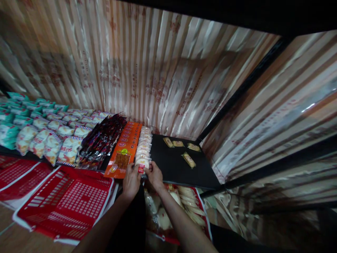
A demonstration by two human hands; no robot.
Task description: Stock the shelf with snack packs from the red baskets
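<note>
A row of pale round snack packets runs back along a black shelf. Both hands meet at its front end. My left hand and my right hand are closed on the frontmost packet, which has a red label. An orange row of packets lies just left of it. Several small yellow packets lie loose on the bare right part of the shelf.
Dark red packets, white snack bags and green bags fill the shelf to the left. Red plastic baskets sit below left. A basket of pale packets lies under my arms. Striped wrapping covers the walls.
</note>
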